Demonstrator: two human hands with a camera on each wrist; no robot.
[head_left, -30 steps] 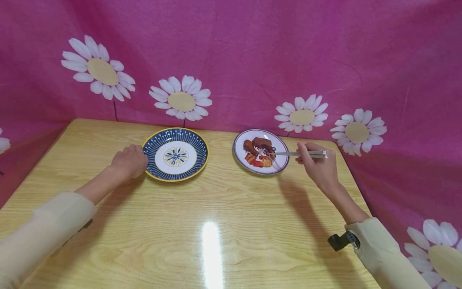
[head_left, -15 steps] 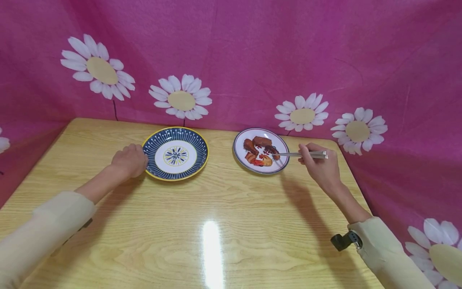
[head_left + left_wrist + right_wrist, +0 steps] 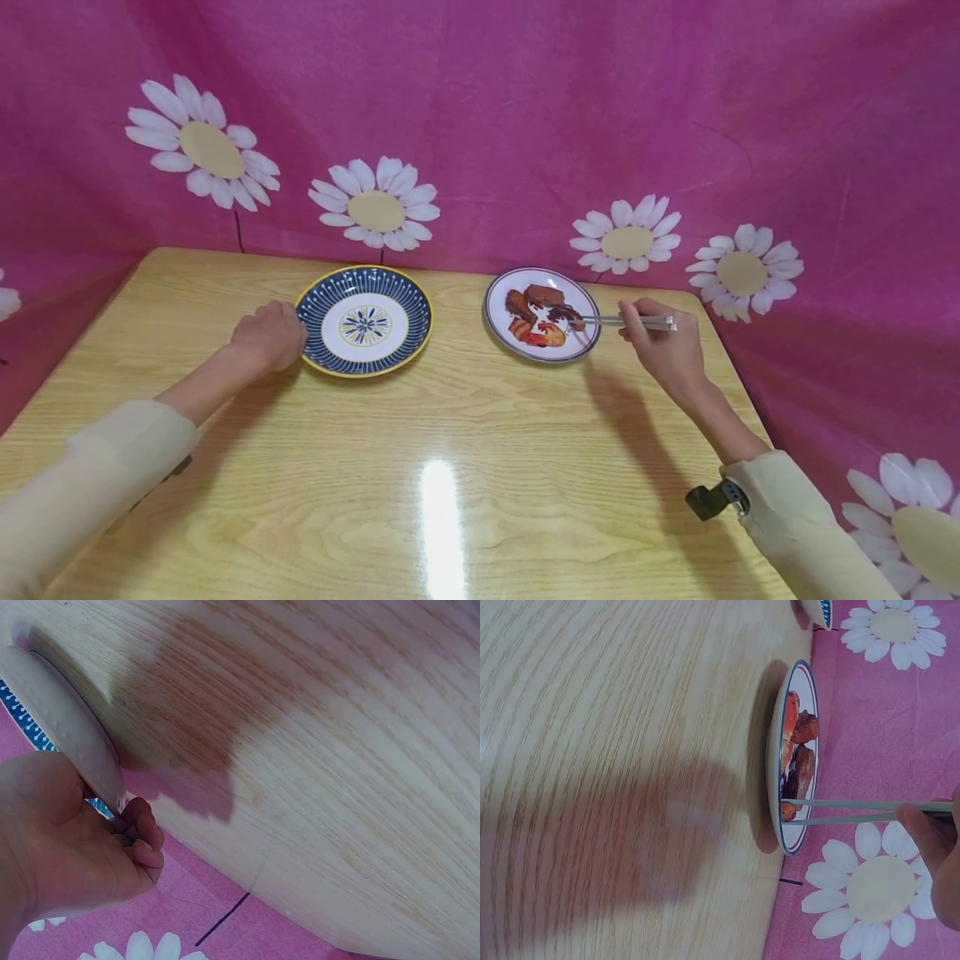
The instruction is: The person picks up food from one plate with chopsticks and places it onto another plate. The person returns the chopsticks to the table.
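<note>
In the head view my left hand [image 3: 268, 336] grips the left rim of a plate with a dark blue patterned border and yellow edge [image 3: 420, 317]. The left wrist view shows thumb and curled fingers pinching that rim. My right hand [image 3: 671, 350] holds a pair of metal chopsticks [image 3: 626, 322] over a smaller white plate with a dark rim [image 3: 585, 350]. Several food pieces lie there: a brown block [image 3: 544, 295], a drumstick-like piece [image 3: 519, 305], a shrimp-like orange piece [image 3: 552, 335] and a dark piece [image 3: 564, 312]. Slightly apart, the chopstick tips stand at an orange-brown piece [image 3: 788, 811] near the plate's right side.
Both plates stand toward the back of a light wood table [image 3: 360, 483]. Behind and at the sides hangs a pink cloth [image 3: 510, 125] with large white daisies. A small black device [image 3: 716, 500] is strapped to my right wrist.
The chopstick tips have drawn back rightward from the middle of the food to the right-hand piece, and the sticks have spread a little. My left hand and its plate stay put.
</note>
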